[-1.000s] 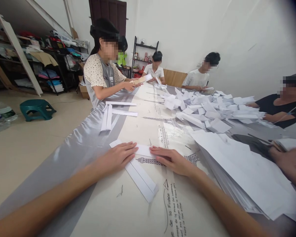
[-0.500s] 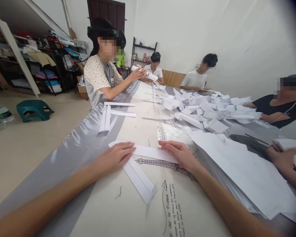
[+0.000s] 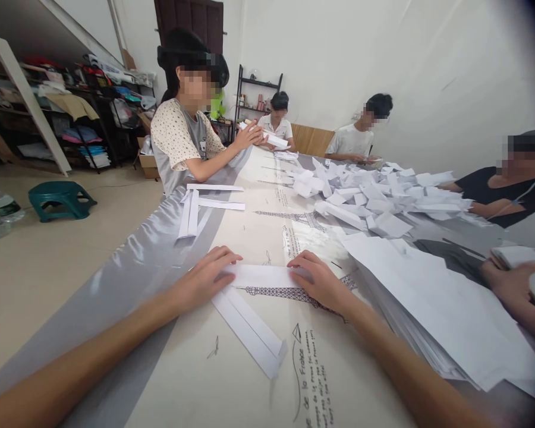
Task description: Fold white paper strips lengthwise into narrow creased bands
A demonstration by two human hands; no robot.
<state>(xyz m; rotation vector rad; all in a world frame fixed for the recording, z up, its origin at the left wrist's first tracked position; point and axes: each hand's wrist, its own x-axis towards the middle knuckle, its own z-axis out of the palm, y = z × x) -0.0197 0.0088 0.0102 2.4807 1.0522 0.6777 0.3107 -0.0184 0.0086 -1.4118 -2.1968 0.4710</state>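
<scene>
My left hand (image 3: 208, 277) grips the left end of a folded white paper strip (image 3: 262, 276), thumb at the near edge and fingers over the far edge. At its right end, my right hand (image 3: 317, 278) holds the strip in the same way, fingers bent. The strip lies crosswise between them, low over the printed tablecloth (image 3: 232, 380). Just below my left hand, a second folded strip (image 3: 249, 330) with a lengthwise crease slants toward me. Its upper end is near or under the held strip; I cannot tell which.
Several folded strips (image 3: 189, 213) lie farther left. A stack of white sheets (image 3: 432, 297) is at right, with a heap of folded papers (image 3: 374, 193) behind it. Co-workers sit around the table; one person's hand (image 3: 515, 282) holds papers at the right edge.
My hands have gone from lying flatter on the strip to gripping its ends with curled fingers. The strip now lies more level. The slanted strip has shifted slightly.
</scene>
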